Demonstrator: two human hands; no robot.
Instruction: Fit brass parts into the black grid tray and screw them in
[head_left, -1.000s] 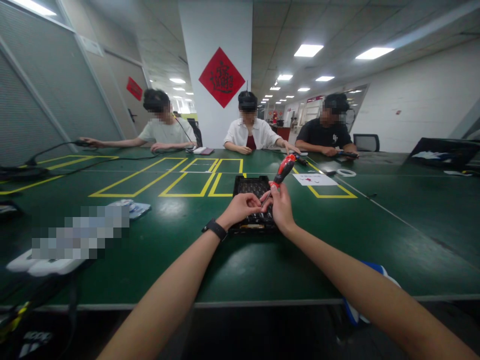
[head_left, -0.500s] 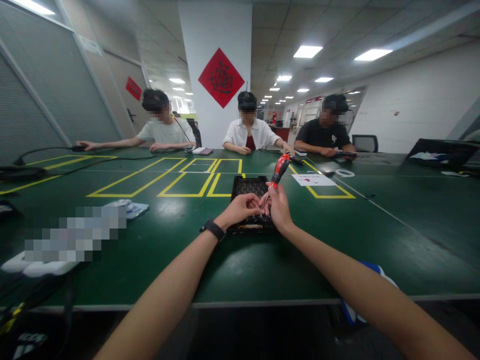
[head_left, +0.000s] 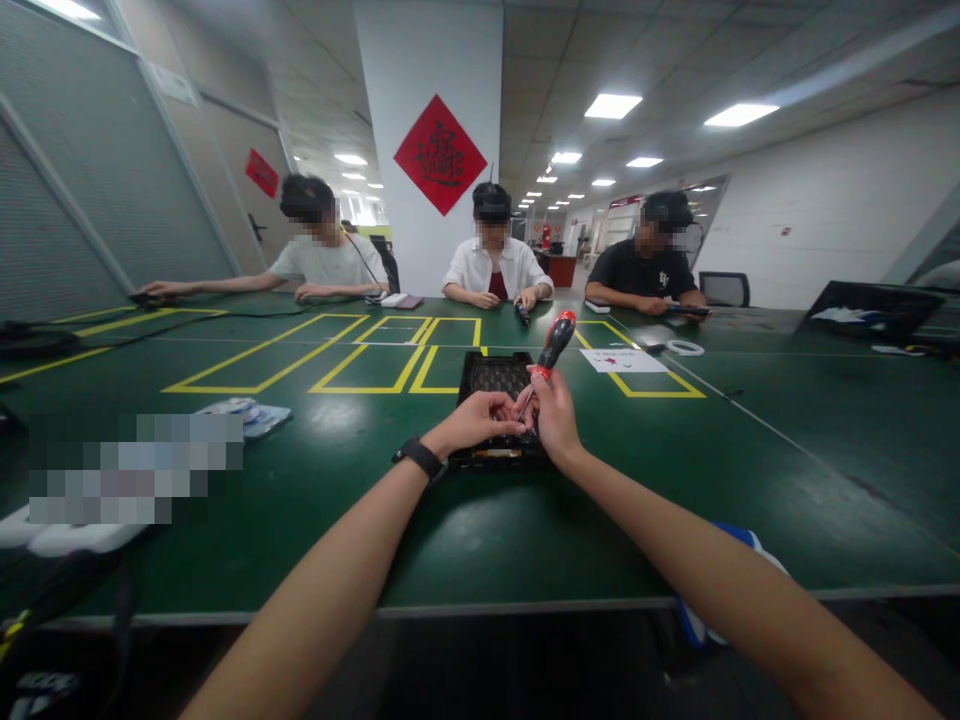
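My right hand is closed round a screwdriver with a red and black handle, its fingers low by the collar. The handle leans up and to the right, and the thin metal shaft points down toward my left fingertips. My left hand, with a black band on its wrist, is pinched at the shaft's tip; whatever small thing it may hold is hidden. Beneath both hands lies a black rectangular case with a dark, patterned inside. My hands cover part of it.
Yellow tape outlines mark the green table. A white paper and a roll of white tape lie to the right. At left is a white power strip. Three people sit across the table, one holding a black object.
My hands and the screwdriver keep nearly the same pose over the case. Across the table, the middle person's arm has drawn inward with the black object. The view has shifted slightly.
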